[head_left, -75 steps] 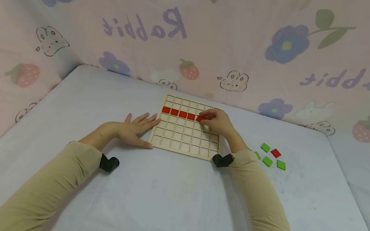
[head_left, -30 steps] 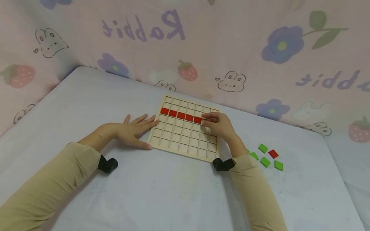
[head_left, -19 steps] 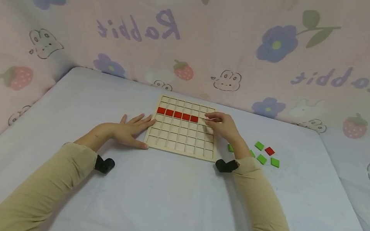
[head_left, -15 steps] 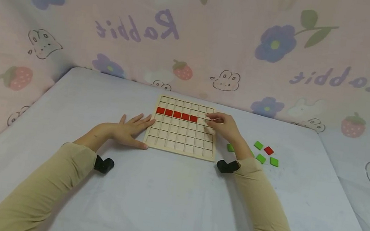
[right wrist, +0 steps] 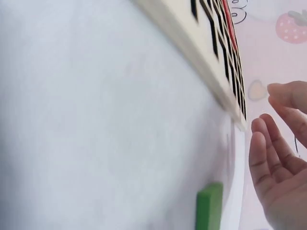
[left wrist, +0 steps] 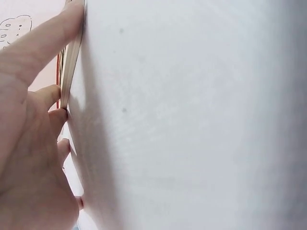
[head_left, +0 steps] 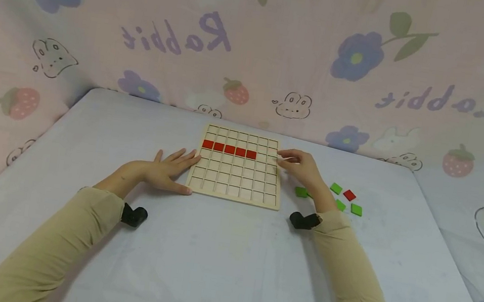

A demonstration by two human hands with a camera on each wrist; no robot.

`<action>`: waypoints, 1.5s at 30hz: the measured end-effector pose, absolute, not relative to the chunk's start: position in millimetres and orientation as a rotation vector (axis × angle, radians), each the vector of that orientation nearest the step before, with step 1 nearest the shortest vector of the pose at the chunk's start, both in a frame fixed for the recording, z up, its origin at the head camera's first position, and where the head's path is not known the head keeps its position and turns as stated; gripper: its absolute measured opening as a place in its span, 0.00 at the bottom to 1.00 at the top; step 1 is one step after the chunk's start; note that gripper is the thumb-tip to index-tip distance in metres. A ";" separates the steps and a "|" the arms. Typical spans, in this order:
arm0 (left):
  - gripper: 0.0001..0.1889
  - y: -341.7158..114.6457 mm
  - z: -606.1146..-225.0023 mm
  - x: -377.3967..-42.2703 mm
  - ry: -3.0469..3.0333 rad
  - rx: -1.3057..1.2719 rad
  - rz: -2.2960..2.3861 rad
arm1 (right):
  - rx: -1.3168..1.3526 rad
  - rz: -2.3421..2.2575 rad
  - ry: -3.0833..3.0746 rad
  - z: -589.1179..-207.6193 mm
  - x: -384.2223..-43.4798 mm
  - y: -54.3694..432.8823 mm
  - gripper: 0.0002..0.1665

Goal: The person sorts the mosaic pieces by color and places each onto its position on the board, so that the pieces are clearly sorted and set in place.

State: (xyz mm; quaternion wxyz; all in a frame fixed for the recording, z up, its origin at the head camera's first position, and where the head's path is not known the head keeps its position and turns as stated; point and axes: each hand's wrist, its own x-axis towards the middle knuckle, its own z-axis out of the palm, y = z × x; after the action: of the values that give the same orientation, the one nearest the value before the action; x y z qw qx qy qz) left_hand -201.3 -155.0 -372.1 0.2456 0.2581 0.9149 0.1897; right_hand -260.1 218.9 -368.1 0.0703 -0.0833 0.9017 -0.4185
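Note:
A pale wooden grid board (head_left: 234, 175) lies on the table, with several red square tiles (head_left: 230, 149) side by side in one row from its left edge. My left hand (head_left: 166, 170) is spread flat, its thumb and fingertips against the board's left edge; in the left wrist view the fingers meet the board's side (left wrist: 72, 62). My right hand (head_left: 304, 168) is at the board's right edge, fingers loosely bent and apart. In the right wrist view nothing sits between its thumb and fingers (right wrist: 258, 148).
Right of the board, several loose green tiles (head_left: 335, 188) and one loose red tile (head_left: 349, 195) lie on the white table (head_left: 218, 260). The right forearm partly covers the green ones. A printed fabric backdrop (head_left: 256, 45) rises behind the table's far edge.
The right hand let go of the red tile, now lying flat in the row, and drew back rightward to the board's edge. The left hand stayed at the board; the whole view shifted slightly.

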 end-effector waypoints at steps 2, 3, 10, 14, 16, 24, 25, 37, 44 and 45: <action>0.50 -154.7 -371.4 -201.5 2.496 0.706 0.517 | -0.247 -1.252 2.719 -368.3 -258.5 223.5 0.23; 0.50 -154.4 -371.3 -201.6 2.495 0.708 0.518 | -0.252 -1.246 2.724 -368.2 -257.7 226.0 0.23; 0.51 -154.6 -371.9 -202.0 2.497 0.720 0.504 | -0.237 -1.247 2.728 -367.6 -254.1 239.3 0.22; 0.50 -155.0 -371.9 -201.4 2.494 0.719 0.508 | -0.199 -1.245 2.739 -368.4 -253.2 246.7 0.22; 0.50 -154.9 -371.4 -200.9 2.492 0.714 0.513 | -0.179 -1.241 2.744 -368.4 -252.0 250.0 0.22; 0.50 -153.7 -370.9 -200.4 2.491 0.717 0.524 | -0.149 -1.208 2.764 -366.0 -247.0 260.7 0.23; 0.50 -153.7 -370.9 -200.4 2.493 0.718 0.523 | -0.144 -1.207 2.766 -365.8 -246.5 261.9 0.23; 0.50 -154.7 -372.6 -200.7 2.491 0.714 0.522 | -0.122 -1.226 2.767 -368.6 -242.1 279.5 0.25; 0.50 -154.4 -372.6 -201.0 2.497 0.712 0.513 | -0.116 -1.226 2.769 -365.2 -237.1 288.2 0.25; 0.50 -154.3 -372.7 -201.2 2.497 0.713 0.514 | -0.119 -1.217 2.775 -364.7 -236.4 289.1 0.26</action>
State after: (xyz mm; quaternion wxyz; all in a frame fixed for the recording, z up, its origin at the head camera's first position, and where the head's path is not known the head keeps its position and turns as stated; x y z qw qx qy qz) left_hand -201.2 -154.3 -372.7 0.2448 0.2611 0.9146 0.1881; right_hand -236.4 289.1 -364.7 0.0548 -0.0391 0.9137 -0.4007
